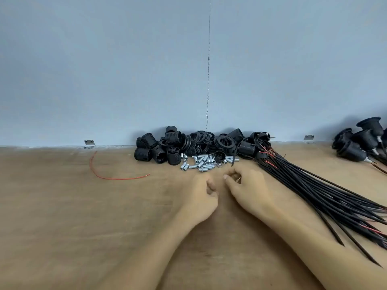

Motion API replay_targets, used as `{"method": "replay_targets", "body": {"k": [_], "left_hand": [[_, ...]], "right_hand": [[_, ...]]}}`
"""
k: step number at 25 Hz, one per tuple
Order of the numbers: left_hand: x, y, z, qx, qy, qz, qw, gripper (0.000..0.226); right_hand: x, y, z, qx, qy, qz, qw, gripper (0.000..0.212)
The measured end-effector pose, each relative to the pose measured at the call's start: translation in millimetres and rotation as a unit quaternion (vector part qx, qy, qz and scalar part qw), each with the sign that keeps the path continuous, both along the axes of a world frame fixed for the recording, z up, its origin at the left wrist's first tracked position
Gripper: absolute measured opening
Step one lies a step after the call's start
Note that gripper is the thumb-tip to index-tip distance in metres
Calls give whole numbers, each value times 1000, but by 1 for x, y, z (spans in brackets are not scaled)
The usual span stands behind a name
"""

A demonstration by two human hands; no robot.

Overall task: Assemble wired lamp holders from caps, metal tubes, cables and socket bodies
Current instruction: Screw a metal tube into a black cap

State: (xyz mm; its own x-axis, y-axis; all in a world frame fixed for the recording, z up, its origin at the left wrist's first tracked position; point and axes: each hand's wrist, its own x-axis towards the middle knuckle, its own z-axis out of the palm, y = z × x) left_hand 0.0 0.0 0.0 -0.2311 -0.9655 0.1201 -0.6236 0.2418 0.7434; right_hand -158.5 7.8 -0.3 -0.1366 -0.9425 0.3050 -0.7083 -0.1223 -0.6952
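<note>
Black threaded socket bodies [146, 147] and ring caps [222, 141] are piled against the wall. In front of them lie several small metal tubes [201, 162]. A bundle of black cables [314, 185] fans out to the right, with red wire ends showing. My left hand [199, 195] rests on the table just below the tubes, fingers curled under, and nothing shows in it. Close beside it, my right hand [247, 187] has its thumb and fingers drawn together. Whether they pinch a small part is hidden.
Finished lamp holders with cables [360, 143] are stacked at the far right by the wall. A loose red wire [98, 174] lies on the wooden table [83, 216] at the left. Two metal brackets [89, 143] fix the wall panel to the table.
</note>
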Motion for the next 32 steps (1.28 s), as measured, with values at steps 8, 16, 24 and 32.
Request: {"method": "replay_targets", "body": {"k": [8, 16, 24, 32], "left_hand": [[-33, -57, -4, -248, -105, 47, 962, 26], [-33, -79, -13, -275, -113, 26, 954, 19], [-26, -57, 6, -317, 144, 107, 931, 9], [-12, -23, -9, -168, 25, 54, 984, 10]], "right_hand": [[-29, -66, 1, -110, 2, -62, 992, 11], [-44, -78, -6, -97, -31, -96, 990, 13], [-32, -64, -2, -105, 25, -21, 994, 11], [-37, -46, -3, -107, 79, -53, 990, 13]]}}
